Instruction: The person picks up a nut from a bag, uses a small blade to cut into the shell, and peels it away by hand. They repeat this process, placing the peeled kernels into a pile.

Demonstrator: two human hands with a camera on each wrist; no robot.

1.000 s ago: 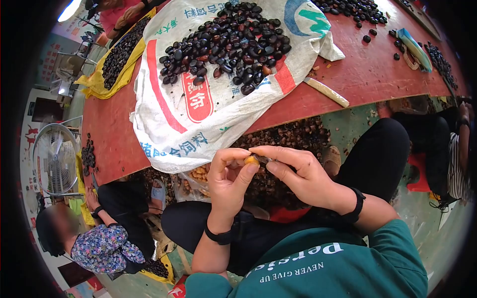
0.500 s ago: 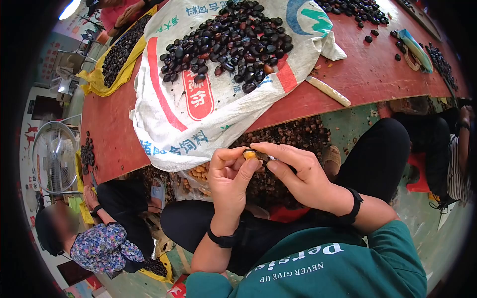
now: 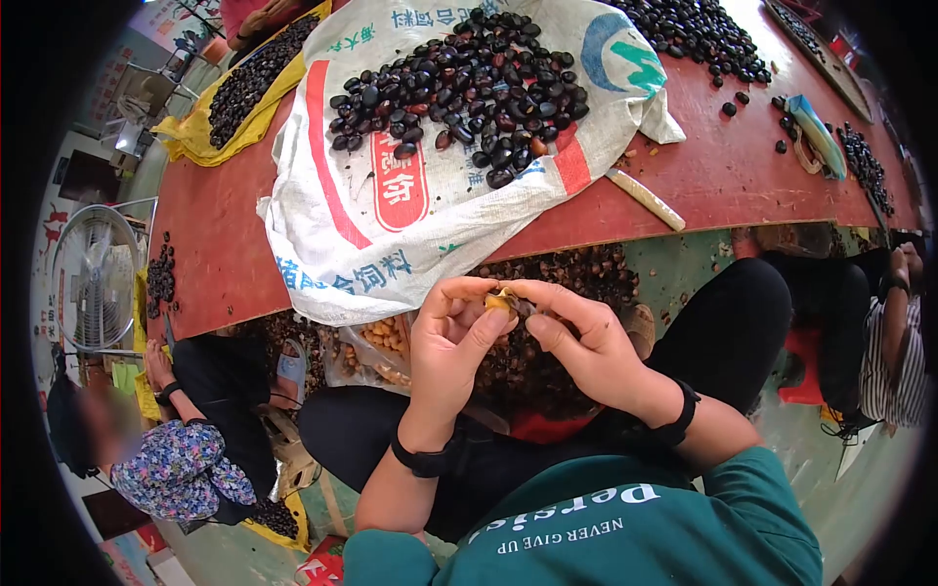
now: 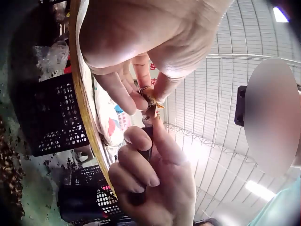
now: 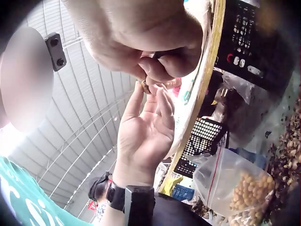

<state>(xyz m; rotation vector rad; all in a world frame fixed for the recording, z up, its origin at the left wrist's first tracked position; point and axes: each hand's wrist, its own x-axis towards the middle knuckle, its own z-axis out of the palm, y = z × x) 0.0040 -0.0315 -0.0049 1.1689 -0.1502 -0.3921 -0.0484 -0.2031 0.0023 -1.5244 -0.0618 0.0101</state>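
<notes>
My left hand (image 3: 449, 342) pinches a small seed (image 3: 499, 302) between thumb and fingertips, in front of the table edge. Yellow kernel shows on it beside dark, split shell. In my right hand (image 3: 606, 356) is a small knife; the left wrist view shows its dark handle (image 4: 147, 153) running under curled fingers. The short blade (image 4: 151, 112) meets the seed, and the right index fingertip lies right at the shell. Beyond the hands, a heap of glossy dark seeds (image 3: 459, 93) lies on a white printed woven sack (image 3: 342, 278).
The red table (image 3: 723, 186) carries more dark seeds (image 3: 684, 39) and a pale stick-like piece (image 3: 647, 200). Below the edge are scattered shells (image 3: 576, 269) and a plastic bag of yellow kernels (image 5: 251, 190). A black crate (image 4: 54, 113) stands underneath. Another person (image 3: 181, 469) sits at left.
The head view has shifted slightly. Both hands stay together at the seed, whose dark shell now stands raised at the top with yellow kernel showing.
</notes>
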